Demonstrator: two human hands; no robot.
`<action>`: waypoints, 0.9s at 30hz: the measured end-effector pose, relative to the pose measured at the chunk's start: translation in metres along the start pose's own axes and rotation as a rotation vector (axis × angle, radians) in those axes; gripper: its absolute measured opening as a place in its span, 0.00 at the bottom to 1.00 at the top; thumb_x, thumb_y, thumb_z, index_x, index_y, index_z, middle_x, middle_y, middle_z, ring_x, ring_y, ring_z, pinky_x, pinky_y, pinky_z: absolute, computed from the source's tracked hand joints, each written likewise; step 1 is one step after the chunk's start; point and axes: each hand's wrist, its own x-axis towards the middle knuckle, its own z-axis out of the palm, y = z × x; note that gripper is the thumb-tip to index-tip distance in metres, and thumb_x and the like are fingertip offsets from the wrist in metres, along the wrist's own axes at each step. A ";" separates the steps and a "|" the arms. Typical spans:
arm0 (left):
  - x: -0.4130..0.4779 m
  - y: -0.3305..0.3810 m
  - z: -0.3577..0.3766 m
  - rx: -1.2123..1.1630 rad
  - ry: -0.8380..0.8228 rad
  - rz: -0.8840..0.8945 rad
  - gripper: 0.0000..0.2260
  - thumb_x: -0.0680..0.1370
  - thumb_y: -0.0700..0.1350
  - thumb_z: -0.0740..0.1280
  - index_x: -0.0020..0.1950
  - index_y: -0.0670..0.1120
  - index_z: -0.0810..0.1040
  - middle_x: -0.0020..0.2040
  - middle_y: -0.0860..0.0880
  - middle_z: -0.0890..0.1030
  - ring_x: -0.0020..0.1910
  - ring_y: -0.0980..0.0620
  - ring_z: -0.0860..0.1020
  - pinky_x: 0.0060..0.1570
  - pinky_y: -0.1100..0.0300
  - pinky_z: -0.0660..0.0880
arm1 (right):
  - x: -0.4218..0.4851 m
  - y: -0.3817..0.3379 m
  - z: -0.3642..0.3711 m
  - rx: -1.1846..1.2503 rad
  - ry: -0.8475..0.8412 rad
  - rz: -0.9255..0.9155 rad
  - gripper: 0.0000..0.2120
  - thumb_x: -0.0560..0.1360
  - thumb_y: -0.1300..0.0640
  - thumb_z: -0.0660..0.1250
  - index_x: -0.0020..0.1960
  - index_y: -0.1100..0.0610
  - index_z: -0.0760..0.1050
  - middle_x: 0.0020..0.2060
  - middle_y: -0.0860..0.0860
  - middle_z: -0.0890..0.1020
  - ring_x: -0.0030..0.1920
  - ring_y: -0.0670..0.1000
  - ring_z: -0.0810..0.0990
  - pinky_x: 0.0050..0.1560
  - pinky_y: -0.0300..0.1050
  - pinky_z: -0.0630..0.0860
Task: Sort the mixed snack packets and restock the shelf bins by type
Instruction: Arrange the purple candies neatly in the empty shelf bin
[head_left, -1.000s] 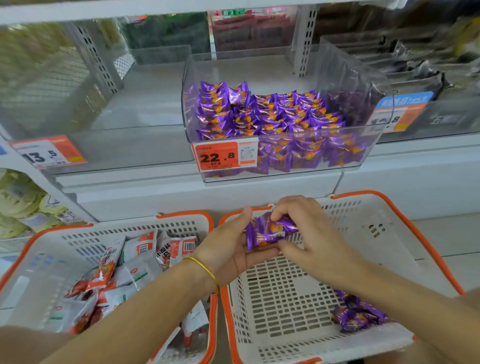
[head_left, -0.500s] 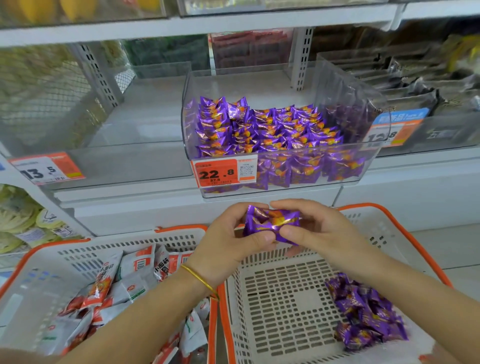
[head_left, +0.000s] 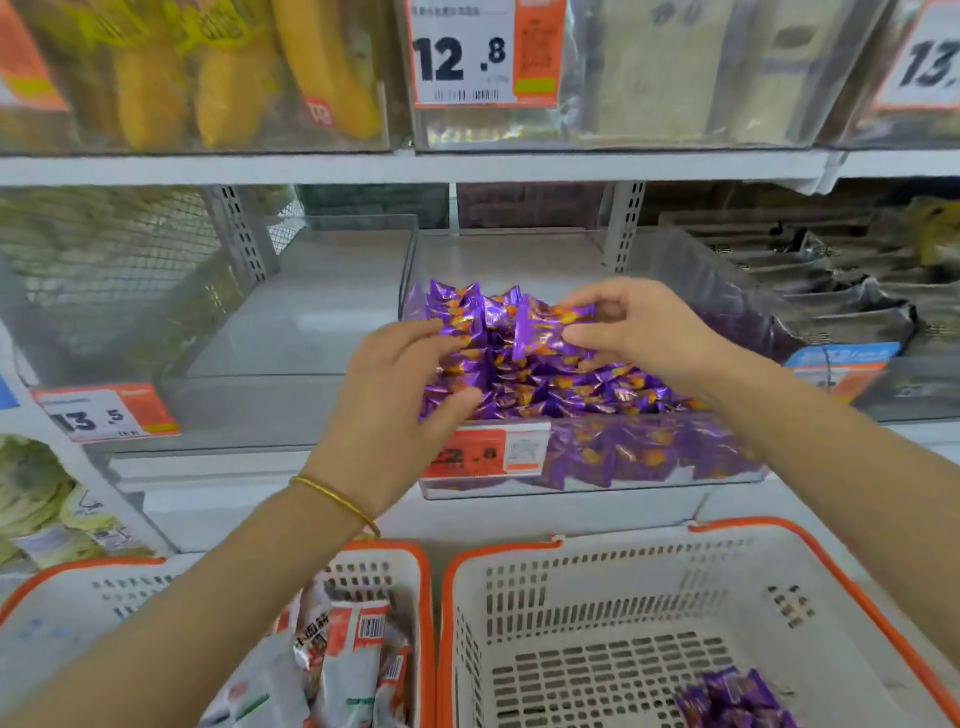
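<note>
Now the right hand (head_left: 641, 335) is above the clear shelf bin (head_left: 649, 470) and pinches a purple snack packet (head_left: 545, 328) between the thumb and the first fingers, while the other fingers are loosely bent. This packet is held over the rows of stocked purple packets (head_left: 576, 387) which fill the bin, near their left back part. The left hand (head_left: 395, 400), with a gold bangle (head_left: 337, 501) on the wrist, is at the left end of these rows. Its fingers are bent onto the upper packets and its thumb lies lower at the front, but I cannot tell if it really grips them or only touches them. A price label (head_left: 483, 454) reading 22.8 is on the bin front. Below the shelf stand two white baskets with orange rims. The right basket (head_left: 571, 548) has a few purple packets in its corner, and the left basket (head_left: 395, 553) holds white and red packets (head_left: 353, 660).
</note>
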 end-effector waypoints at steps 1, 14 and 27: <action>0.002 -0.004 0.003 0.046 0.004 0.023 0.20 0.73 0.54 0.62 0.56 0.42 0.79 0.59 0.43 0.78 0.61 0.45 0.72 0.65 0.60 0.61 | 0.022 0.009 0.002 -0.051 -0.005 0.025 0.15 0.73 0.70 0.67 0.59 0.65 0.75 0.36 0.54 0.78 0.33 0.45 0.79 0.36 0.41 0.80; -0.001 -0.023 0.019 -0.031 -0.047 -0.003 0.18 0.77 0.51 0.58 0.61 0.42 0.75 0.68 0.41 0.68 0.74 0.44 0.57 0.71 0.64 0.51 | 0.119 0.056 0.030 -0.478 -0.042 -0.065 0.15 0.73 0.63 0.70 0.59 0.60 0.77 0.52 0.57 0.77 0.50 0.53 0.75 0.49 0.37 0.70; -0.004 -0.018 0.010 0.015 -0.005 0.072 0.16 0.77 0.49 0.59 0.59 0.42 0.77 0.69 0.43 0.70 0.73 0.44 0.61 0.71 0.55 0.58 | 0.075 0.015 0.026 -0.770 -0.012 -0.135 0.26 0.72 0.58 0.72 0.68 0.54 0.70 0.64 0.57 0.69 0.60 0.55 0.73 0.61 0.40 0.67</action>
